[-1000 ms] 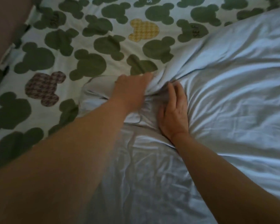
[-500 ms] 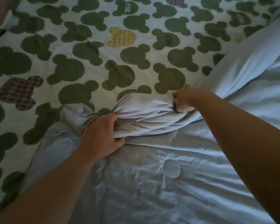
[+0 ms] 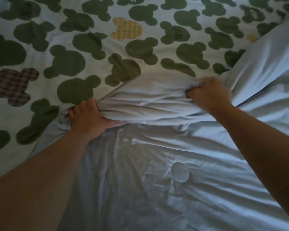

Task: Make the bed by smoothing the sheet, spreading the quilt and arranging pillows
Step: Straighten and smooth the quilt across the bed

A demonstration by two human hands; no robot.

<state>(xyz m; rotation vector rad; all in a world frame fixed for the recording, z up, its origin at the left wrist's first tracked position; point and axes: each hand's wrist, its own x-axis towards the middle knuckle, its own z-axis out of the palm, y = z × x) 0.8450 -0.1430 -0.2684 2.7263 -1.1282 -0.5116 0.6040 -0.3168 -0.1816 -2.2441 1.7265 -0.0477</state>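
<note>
Head view | left hand (image 3: pixel 88 120) curled tight round the bunched edge of the pale blue quilt (image 3: pixel 157 164) | right hand (image 3: pixel 208 94) fisted on the same edge, well apart | quilt covers near and right side, crumpled | patterned sheet (image 3: pixel 83 44) lies beyond, green shapes, one yellow checked patch (image 3: pixel 127 28)

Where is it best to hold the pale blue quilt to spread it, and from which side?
The gathered far edge of the quilt, reached from the near side: its folds give a thick ridge, as the left hand and right hand hold now.
</note>
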